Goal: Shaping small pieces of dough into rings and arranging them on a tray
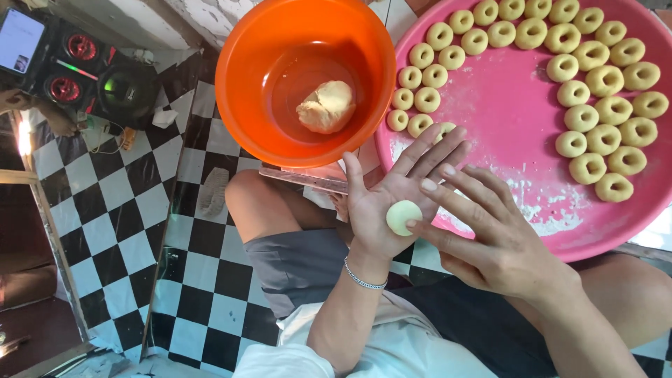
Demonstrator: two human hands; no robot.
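**A home floor used for making dough rings**

This looks like a room in a home, with the person sitting on a black-and-white checkered floor (140, 210). An orange plastic bowl (241, 84) holding a lump of dough (326, 106) and a big pink tray (504, 119) of small dough rings (602, 80) rest by the knees. A speaker set (84, 63) with red lights stands on the floor nearby.

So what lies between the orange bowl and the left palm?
In the head view, a clear ruler lies between the orange bowl and the left palm; beneath it, a bare knee.
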